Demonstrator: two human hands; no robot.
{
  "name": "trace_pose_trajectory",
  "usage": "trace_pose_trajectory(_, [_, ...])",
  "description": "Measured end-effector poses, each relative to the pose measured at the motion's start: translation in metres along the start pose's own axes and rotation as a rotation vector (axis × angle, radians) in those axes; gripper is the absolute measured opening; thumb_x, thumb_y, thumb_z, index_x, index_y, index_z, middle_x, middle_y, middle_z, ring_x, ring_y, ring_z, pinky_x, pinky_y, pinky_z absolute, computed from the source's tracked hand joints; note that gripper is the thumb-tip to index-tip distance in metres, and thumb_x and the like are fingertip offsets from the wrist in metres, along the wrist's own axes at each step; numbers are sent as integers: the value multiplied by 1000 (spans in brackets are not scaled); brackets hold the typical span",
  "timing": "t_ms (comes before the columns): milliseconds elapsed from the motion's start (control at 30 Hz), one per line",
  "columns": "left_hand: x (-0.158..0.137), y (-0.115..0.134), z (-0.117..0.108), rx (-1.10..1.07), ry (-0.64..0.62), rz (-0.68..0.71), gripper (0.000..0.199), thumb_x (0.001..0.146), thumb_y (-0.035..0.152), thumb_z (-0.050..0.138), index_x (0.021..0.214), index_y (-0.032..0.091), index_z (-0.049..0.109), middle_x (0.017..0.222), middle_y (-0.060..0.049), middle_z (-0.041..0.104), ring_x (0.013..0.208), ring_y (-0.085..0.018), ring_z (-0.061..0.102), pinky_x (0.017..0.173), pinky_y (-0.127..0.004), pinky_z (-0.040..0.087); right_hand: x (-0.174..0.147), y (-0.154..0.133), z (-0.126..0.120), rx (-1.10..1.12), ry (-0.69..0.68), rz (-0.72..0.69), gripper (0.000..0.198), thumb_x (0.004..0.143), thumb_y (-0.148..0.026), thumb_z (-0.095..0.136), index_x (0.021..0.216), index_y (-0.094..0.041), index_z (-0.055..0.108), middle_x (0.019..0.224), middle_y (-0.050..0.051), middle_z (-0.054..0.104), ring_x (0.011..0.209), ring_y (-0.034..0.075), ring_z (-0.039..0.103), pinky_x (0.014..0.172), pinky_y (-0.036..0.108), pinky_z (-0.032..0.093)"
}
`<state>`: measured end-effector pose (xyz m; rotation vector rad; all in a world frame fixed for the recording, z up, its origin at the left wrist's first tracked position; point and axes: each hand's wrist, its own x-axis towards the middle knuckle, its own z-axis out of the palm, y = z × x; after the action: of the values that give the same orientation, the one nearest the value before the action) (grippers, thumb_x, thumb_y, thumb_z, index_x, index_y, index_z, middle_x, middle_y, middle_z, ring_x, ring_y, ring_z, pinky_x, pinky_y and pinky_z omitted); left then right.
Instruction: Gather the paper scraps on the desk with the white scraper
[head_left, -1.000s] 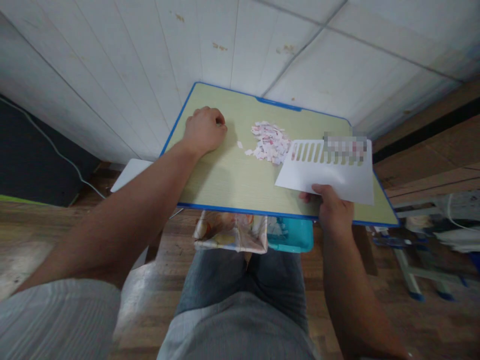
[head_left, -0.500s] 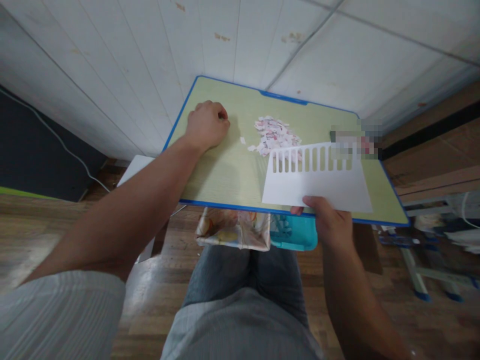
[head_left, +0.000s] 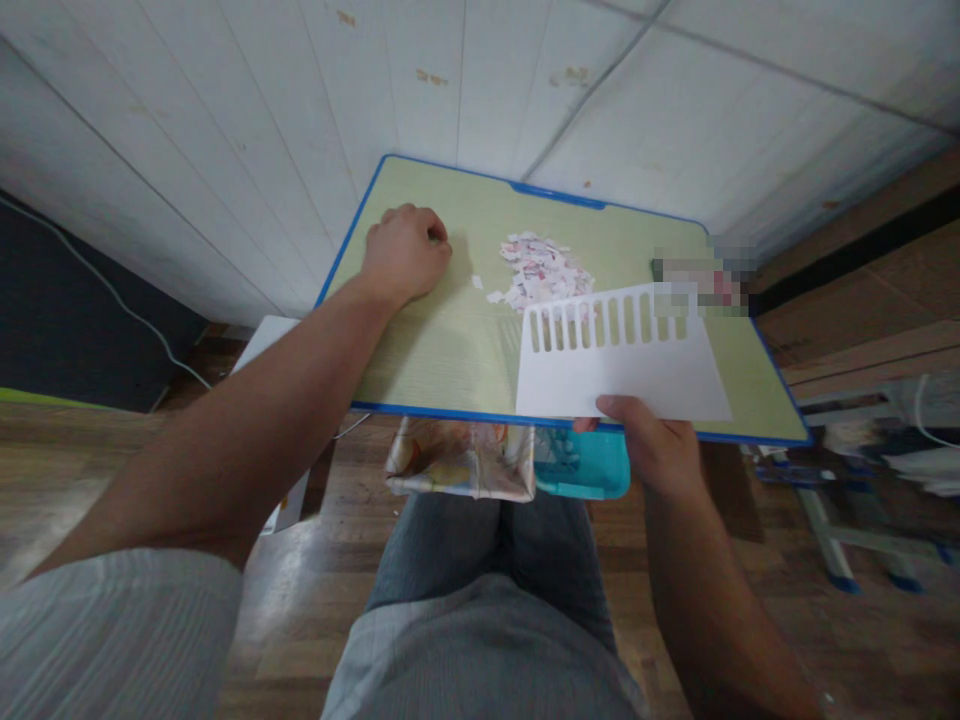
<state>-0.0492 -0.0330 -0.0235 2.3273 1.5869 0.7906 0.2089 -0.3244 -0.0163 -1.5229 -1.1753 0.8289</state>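
My right hand (head_left: 656, 440) grips the near edge of a white sheet (head_left: 622, 385), thumb on top and fingers beneath. A row of long slots is cut along the sheet's far edge, which overlaps the near side of a heap of small torn paper scraps (head_left: 544, 268). My left hand (head_left: 407, 252) rests as a loose fist on the left part of the table. Its thumb and forefinger curl into a ring, and nothing shows in it. A few loose scraps (head_left: 478, 283) lie between this hand and the heap.
The pale green tabletop (head_left: 427, 360) has a blue rim. A blurred-out item (head_left: 697, 280) lies at its right. Below the front edge are a patterned fabric-lined bin (head_left: 461, 465) and a turquoise bin (head_left: 589, 470). A white panelled wall (head_left: 420, 110) stands behind.
The view has shifted slightly. The slotted sheet has tilted and turned a little in my right hand. My left hand keeps its place and its curled shape.
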Motion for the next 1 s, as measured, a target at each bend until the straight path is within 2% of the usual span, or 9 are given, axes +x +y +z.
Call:
trace_pose_trajectory(100, [0, -1, 1, 4, 14, -9, 13, 107, 23, 72, 115, 18, 81, 134, -13, 78, 136, -33, 63, 127, -50, 48, 2, 0, 2, 31, 5, -19, 29, 89, -31, 76, 61, -29, 80, 65, 2, 78, 65, 26, 74, 75, 40, 66])
trace_pose_trajectory(267, [-2, 3, -3, -4, -8, -30, 13, 106, 22, 71, 115, 20, 80, 138, -13, 77, 140, -35, 65, 131, -56, 48, 3, -1, 7, 29, -7, -1, 33, 94, -34, 76, 62, -28, 76, 70, 2, 80, 71, 26, 77, 86, 40, 65])
trace_pose_trajectory(467, [-4, 6, -7, 14, -19, -18, 16, 107, 22, 68, 115, 21, 81, 139, -14, 77, 143, -37, 66, 130, -57, 48, 0, -2, 2, -36, -7, -20, 29, 91, -32, 78, 63, -28, 82, 68, 2, 81, 69, 26, 77, 79, 38, 67])
trace_pose_trajectory(633, [0, -2, 3, -76, 14, -44, 15, 101, 18, 73, 111, 26, 81, 134, -13, 76, 147, -44, 63, 131, -65, 45, 0, 0, -1, -27, -16, -14, 27, 89, -33, 79, 63, -28, 83, 68, 4, 80, 67, 27, 75, 75, 42, 68])
trace_pose_trajectory(833, [4, -12, 17, -87, 103, -3, 13, 98, 20, 71, 102, 29, 79, 119, -13, 77, 136, -42, 66, 123, -65, 50, 2, -1, 2, -13, -41, -33, 31, 94, -36, 78, 64, -29, 82, 71, 4, 82, 71, 29, 77, 78, 43, 68])
trace_pose_trajectory(1000, [7, -13, 16, -64, 103, -13, 11, 96, 21, 70, 98, 29, 78, 118, -13, 77, 130, -41, 67, 119, -63, 53, 2, 2, 5, -47, -56, 22, 38, 97, -46, 80, 64, -28, 75, 77, 5, 86, 78, 28, 81, 87, 42, 67])
